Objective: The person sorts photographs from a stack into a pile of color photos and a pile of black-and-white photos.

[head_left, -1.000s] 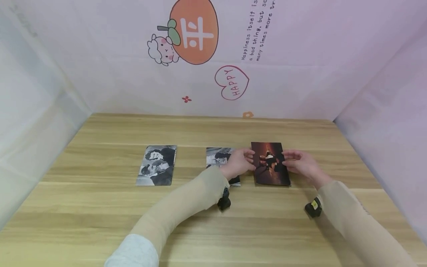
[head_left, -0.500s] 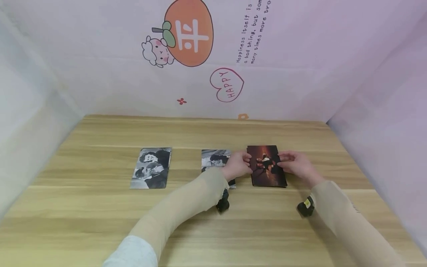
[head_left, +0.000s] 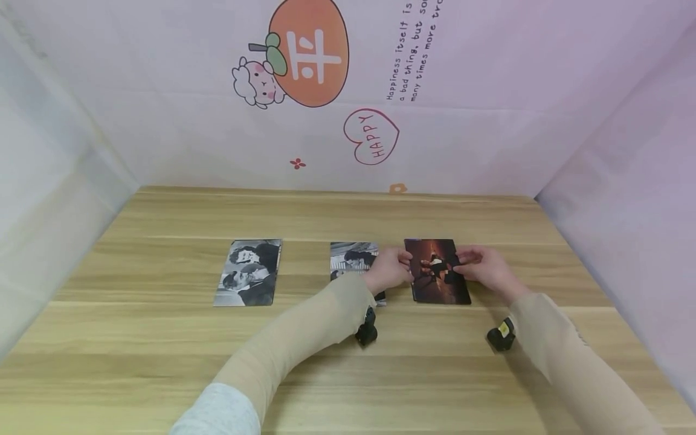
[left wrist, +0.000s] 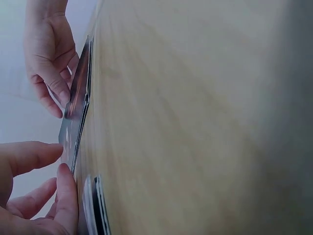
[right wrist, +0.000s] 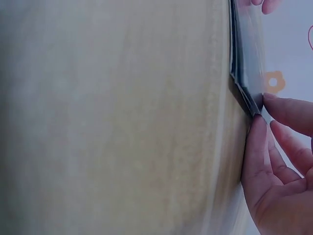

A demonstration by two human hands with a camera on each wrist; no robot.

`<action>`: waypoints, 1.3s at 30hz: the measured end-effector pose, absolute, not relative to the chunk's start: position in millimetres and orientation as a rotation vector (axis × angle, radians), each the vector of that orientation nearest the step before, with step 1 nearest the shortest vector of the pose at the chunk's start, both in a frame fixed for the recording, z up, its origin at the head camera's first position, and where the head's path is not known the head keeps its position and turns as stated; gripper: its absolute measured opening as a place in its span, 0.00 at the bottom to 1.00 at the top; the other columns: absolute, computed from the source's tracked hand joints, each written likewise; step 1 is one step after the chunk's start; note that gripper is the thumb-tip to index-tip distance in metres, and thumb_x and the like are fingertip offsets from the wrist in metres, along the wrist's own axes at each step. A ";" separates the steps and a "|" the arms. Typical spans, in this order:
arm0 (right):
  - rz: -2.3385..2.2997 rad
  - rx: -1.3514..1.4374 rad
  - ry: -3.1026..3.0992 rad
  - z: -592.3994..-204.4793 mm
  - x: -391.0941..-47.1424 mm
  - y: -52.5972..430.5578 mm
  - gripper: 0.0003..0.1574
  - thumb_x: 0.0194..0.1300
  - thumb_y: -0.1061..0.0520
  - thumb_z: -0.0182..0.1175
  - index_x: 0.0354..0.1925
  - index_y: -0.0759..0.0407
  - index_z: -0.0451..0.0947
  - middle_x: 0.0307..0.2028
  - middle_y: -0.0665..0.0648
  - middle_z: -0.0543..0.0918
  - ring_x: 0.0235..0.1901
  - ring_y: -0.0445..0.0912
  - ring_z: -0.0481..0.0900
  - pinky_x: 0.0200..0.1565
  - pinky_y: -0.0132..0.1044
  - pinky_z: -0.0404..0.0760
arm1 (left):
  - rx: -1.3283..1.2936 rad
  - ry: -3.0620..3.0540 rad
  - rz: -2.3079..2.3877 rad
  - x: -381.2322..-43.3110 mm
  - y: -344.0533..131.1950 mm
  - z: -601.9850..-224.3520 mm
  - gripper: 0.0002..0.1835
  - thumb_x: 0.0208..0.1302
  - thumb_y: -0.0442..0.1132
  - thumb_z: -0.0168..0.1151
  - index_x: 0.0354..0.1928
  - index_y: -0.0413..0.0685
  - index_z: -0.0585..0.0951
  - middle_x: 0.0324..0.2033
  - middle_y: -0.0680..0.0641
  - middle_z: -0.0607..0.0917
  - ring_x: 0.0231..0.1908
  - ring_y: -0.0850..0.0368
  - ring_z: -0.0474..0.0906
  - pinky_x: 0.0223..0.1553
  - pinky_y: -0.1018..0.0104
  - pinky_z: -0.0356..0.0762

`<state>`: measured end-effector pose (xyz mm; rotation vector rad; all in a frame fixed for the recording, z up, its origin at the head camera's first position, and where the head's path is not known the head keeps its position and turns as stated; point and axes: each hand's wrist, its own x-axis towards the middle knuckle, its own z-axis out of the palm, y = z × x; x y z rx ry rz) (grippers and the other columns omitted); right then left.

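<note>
A small stack of photo cards (head_left: pixel 437 284), its top one dark with an orange glow and small figures, lies at the right of the row. My left hand (head_left: pixel 388 270) pinches its left edge between thumb and finger. On the opposite edge, my right hand (head_left: pixel 486 269) pinches the cards between thumb and forefinger. In the right wrist view the stack's edge (right wrist: pixel 243 81) is bent up slightly off the table there. Several layers show along the side of the stack (left wrist: pixel 78 115) in the left wrist view.
A black-and-white photo card (head_left: pixel 348 257) lies partly hidden under my left forearm. Farther left is another black-and-white photo card (head_left: pixel 250 275) showing two people, apparently on more cards. The wooden table (head_left: pixel 435 374) meets a printed white cloth (head_left: pixel 462 145) at the back and sides.
The head view has shifted a little, so everything sits slightly farther left. Both hands stay at the sides of the dark stack, whose layers have slipped slightly against each other.
</note>
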<state>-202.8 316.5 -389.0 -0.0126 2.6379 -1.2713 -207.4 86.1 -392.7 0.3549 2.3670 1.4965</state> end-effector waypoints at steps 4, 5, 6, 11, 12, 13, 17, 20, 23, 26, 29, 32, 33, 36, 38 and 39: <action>-1.218 -0.018 2.661 -389.0 -203.2 316.9 0.32 0.61 0.61 0.62 0.59 0.76 0.66 0.52 0.75 0.74 0.40 0.42 0.78 0.38 0.26 0.82 | 0.356 2.363 1.487 -207.0 85.0 -391.5 0.23 0.52 0.25 0.64 0.54 0.33 0.77 0.45 0.41 0.82 0.44 0.53 0.79 0.41 0.75 0.77; -1.204 -0.016 2.668 -389.1 -203.4 316.8 0.32 0.61 0.61 0.62 0.59 0.76 0.66 0.52 0.75 0.75 0.41 0.43 0.79 0.38 0.26 0.82 | 0.357 2.363 1.485 -207.1 84.5 -391.6 0.23 0.53 0.25 0.64 0.54 0.33 0.77 0.45 0.41 0.82 0.44 0.53 0.79 0.41 0.75 0.77; -1.192 -0.015 2.675 -389.0 -203.5 316.6 0.32 0.61 0.60 0.62 0.59 0.76 0.66 0.52 0.74 0.75 0.41 0.44 0.79 0.38 0.27 0.82 | 0.354 2.363 1.480 -207.2 84.1 -391.7 0.23 0.53 0.26 0.63 0.54 0.34 0.77 0.46 0.41 0.83 0.45 0.53 0.79 0.41 0.75 0.77; -1.182 0.012 2.689 -388.8 -203.6 314.3 0.31 0.60 0.61 0.62 0.57 0.76 0.68 0.50 0.74 0.77 0.37 0.40 0.79 0.36 0.27 0.82 | 0.359 2.368 1.487 -208.0 83.3 -394.0 0.21 0.54 0.26 0.63 0.53 0.34 0.78 0.44 0.42 0.83 0.43 0.54 0.79 0.40 0.76 0.77; -1.184 0.021 2.690 -388.8 -203.7 313.6 0.30 0.60 0.61 0.63 0.57 0.76 0.68 0.49 0.73 0.77 0.35 0.39 0.78 0.35 0.27 0.82 | 0.357 2.368 1.491 -207.9 83.3 -394.3 0.21 0.54 0.26 0.63 0.52 0.34 0.78 0.44 0.42 0.83 0.43 0.54 0.79 0.39 0.76 0.77; -1.186 0.024 2.692 -388.8 -203.7 313.1 0.30 0.60 0.61 0.63 0.56 0.76 0.68 0.49 0.73 0.77 0.34 0.37 0.78 0.35 0.27 0.82 | 0.358 2.367 1.498 -208.0 83.3 -394.8 0.21 0.53 0.26 0.63 0.52 0.34 0.78 0.43 0.42 0.83 0.43 0.54 0.79 0.39 0.75 0.77; -1.177 0.037 2.706 -389.3 -203.9 311.7 0.29 0.60 0.62 0.63 0.55 0.77 0.69 0.46 0.72 0.79 0.31 0.36 0.78 0.33 0.26 0.81 | 0.350 2.357 1.518 -208.3 84.1 -396.9 0.20 0.54 0.26 0.63 0.51 0.34 0.79 0.44 0.41 0.83 0.44 0.53 0.80 0.40 0.75 0.78; -1.155 0.036 2.716 -389.5 -204.6 311.2 0.28 0.60 0.62 0.63 0.55 0.77 0.69 0.46 0.72 0.79 0.32 0.37 0.78 0.33 0.26 0.81 | 0.346 2.347 1.535 -208.9 84.7 -397.9 0.19 0.54 0.25 0.63 0.51 0.33 0.79 0.45 0.40 0.83 0.45 0.51 0.80 0.41 0.73 0.78; -1.123 0.041 2.732 -389.5 -205.5 310.6 0.28 0.60 0.61 0.63 0.55 0.75 0.69 0.47 0.72 0.79 0.33 0.39 0.78 0.33 0.27 0.81 | 0.345 2.346 1.543 -209.6 84.9 -398.2 0.19 0.54 0.25 0.63 0.51 0.33 0.78 0.45 0.40 0.83 0.46 0.49 0.80 0.42 0.72 0.78; -1.124 0.042 2.737 -388.5 -205.0 309.9 0.29 0.61 0.60 0.62 0.56 0.76 0.69 0.48 0.72 0.78 0.33 0.39 0.78 0.33 0.27 0.81 | 0.354 2.355 1.543 -209.8 84.7 -398.6 0.19 0.54 0.26 0.63 0.50 0.33 0.79 0.45 0.40 0.83 0.46 0.49 0.79 0.42 0.73 0.78; -1.183 0.047 2.717 -386.1 -202.9 308.8 0.30 0.62 0.62 0.61 0.57 0.78 0.66 0.49 0.75 0.77 0.34 0.40 0.80 0.34 0.28 0.82 | 0.358 2.356 1.545 -209.1 83.9 -397.1 0.19 0.54 0.27 0.62 0.51 0.33 0.79 0.46 0.40 0.83 0.47 0.50 0.79 0.43 0.73 0.77; -1.258 0.056 2.694 -381.6 -198.9 306.9 0.31 0.63 0.63 0.59 0.59 0.79 0.64 0.51 0.78 0.74 0.34 0.41 0.81 0.36 0.30 0.83 | 0.358 2.326 1.578 -207.7 82.1 -392.4 0.19 0.55 0.27 0.61 0.52 0.34 0.78 0.47 0.39 0.82 0.49 0.49 0.78 0.45 0.72 0.77; -1.276 0.059 2.687 -380.2 -197.6 306.3 0.31 0.63 0.63 0.59 0.59 0.79 0.64 0.52 0.78 0.74 0.35 0.42 0.82 0.37 0.30 0.84 | 0.361 2.310 1.593 -207.1 81.3 -390.4 0.19 0.56 0.28 0.61 0.52 0.34 0.78 0.48 0.39 0.82 0.49 0.49 0.78 0.46 0.71 0.77; -1.317 0.062 2.666 -375.9 -193.8 304.3 0.31 0.65 0.62 0.58 0.61 0.78 0.63 0.53 0.78 0.73 0.36 0.43 0.82 0.39 0.31 0.84 | 0.381 2.254 1.640 -204.9 78.1 -384.5 0.19 0.58 0.28 0.60 0.53 0.34 0.77 0.50 0.39 0.80 0.50 0.48 0.77 0.46 0.68 0.77; -1.340 0.061 2.647 -373.3 -191.2 302.8 0.32 0.66 0.60 0.57 0.62 0.77 0.62 0.55 0.78 0.72 0.38 0.44 0.82 0.40 0.32 0.84 | 0.403 2.227 1.658 -203.8 76.1 -381.8 0.19 0.59 0.29 0.60 0.54 0.34 0.77 0.51 0.39 0.80 0.51 0.47 0.77 0.45 0.67 0.78; -1.354 0.059 2.635 -372.2 -190.2 301.9 0.33 0.66 0.59 0.57 0.62 0.77 0.61 0.55 0.77 0.72 0.39 0.45 0.82 0.41 0.33 0.84 | 0.419 2.213 1.667 -203.5 75.1 -381.1 0.19 0.60 0.28 0.60 0.54 0.34 0.77 0.51 0.38 0.80 0.51 0.47 0.77 0.45 0.67 0.78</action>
